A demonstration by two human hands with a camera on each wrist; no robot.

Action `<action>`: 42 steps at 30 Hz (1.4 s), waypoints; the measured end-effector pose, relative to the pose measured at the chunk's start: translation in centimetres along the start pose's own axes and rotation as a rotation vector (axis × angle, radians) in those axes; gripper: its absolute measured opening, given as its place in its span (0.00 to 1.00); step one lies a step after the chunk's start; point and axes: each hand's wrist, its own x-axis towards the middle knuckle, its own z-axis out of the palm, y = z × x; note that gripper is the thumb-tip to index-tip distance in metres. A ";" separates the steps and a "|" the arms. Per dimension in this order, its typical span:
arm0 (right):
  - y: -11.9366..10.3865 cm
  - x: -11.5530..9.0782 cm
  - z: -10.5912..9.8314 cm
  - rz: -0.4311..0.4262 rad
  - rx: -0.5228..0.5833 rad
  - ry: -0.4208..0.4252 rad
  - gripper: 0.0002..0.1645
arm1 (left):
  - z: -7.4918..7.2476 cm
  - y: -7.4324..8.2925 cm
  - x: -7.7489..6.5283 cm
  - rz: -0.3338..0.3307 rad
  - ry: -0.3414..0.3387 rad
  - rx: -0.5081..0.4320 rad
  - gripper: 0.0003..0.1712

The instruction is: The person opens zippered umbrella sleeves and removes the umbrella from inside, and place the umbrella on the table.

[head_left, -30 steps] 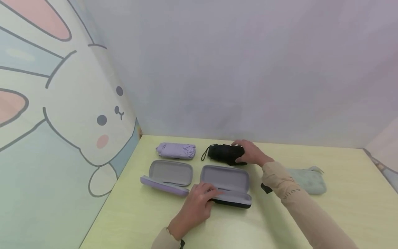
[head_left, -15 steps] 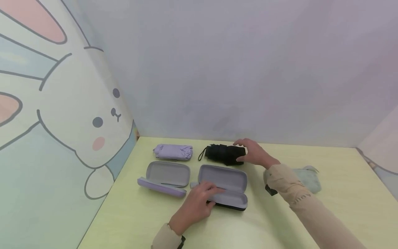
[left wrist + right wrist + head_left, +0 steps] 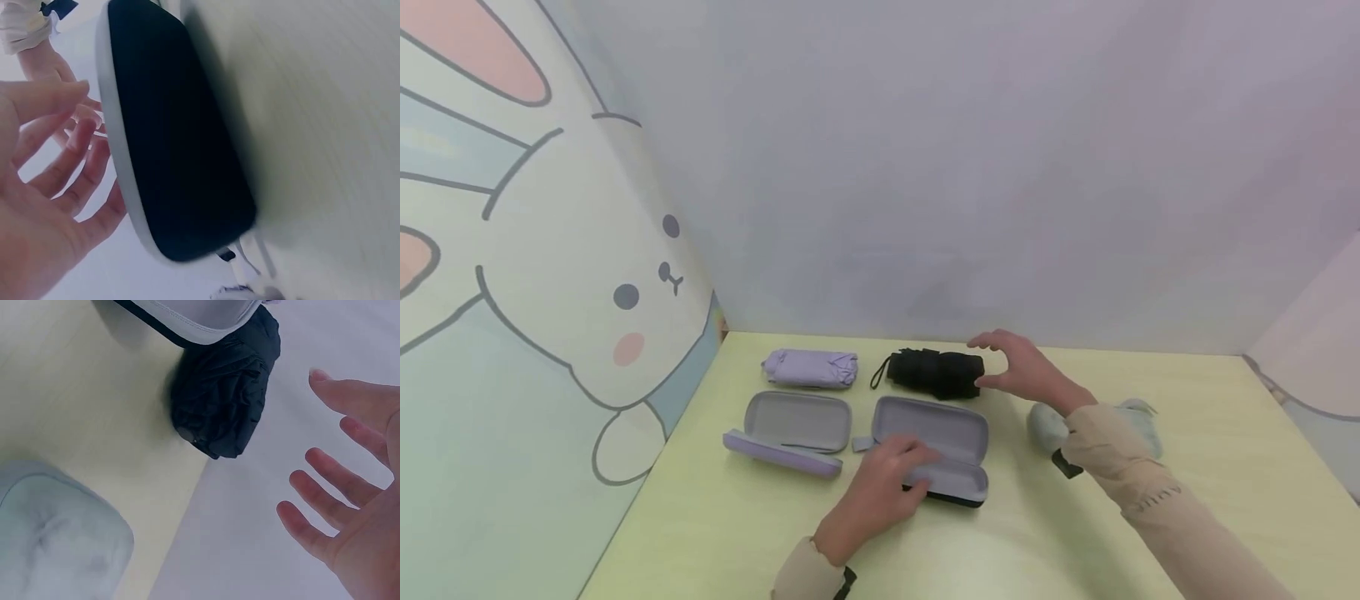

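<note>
A black folded umbrella (image 3: 936,372) with a wrist loop lies at the back of the table. My right hand (image 3: 1022,367) is just off its right end, thumb and fingers spread with nothing between them; in the right wrist view this hand (image 3: 356,494) shows a gap to the umbrella (image 3: 228,387). Nearer, a black hard case (image 3: 932,425) lies unfolded, its grey lining up. My left hand (image 3: 883,487) is over the left part of its near half, fingers loosely bent. In the left wrist view, the fingertips (image 3: 94,150) are right at the case's rim (image 3: 122,150).
A purple folded umbrella (image 3: 814,368) lies back left, with an unfolded purple case (image 3: 797,421) in front of it. A pale green pouch (image 3: 1047,429) sits at the right, partly covered by my right sleeve (image 3: 1112,450). A wall (image 3: 925,167) stands behind the table.
My right hand has come away from the black umbrella to the right, its fingers opening. The black case's near half has tipped down flatter under my left hand. The head view has shifted slightly.
</note>
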 end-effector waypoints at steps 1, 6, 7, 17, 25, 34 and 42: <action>0.0 -0.2 -0.2 -0.008 -0.004 0.012 0.31 | 0.1 0.1 0.2 -0.001 0.008 -0.008 0.19; 0.0 -1.2 -1.1 -0.036 -0.015 0.061 0.30 | 0.4 0.8 1.1 -0.012 0.021 -0.020 0.19; 0.1 -1.4 -1.3 -0.037 -0.013 0.067 0.30 | 0.5 1.0 1.3 -0.014 0.022 -0.027 0.19; 0.7 -3.8 -3.2 0.010 -0.001 0.087 0.27 | 1.3 2.6 3.2 -0.055 0.007 -0.118 0.23; 1.4 -5.6 -4.3 0.041 -0.024 0.119 0.25 | 2.8 4.1 5.1 -0.114 -0.053 -0.162 0.22; 2.8 -8.2 -5.9 0.075 -0.052 0.160 0.18 | 5.1 5.8 6.8 -0.135 -0.130 -0.193 0.22; 4.6 -10.8 -7.1 0.172 -0.065 0.177 0.11 | 7.7 7.6 8.6 -0.203 -0.170 -0.184 0.23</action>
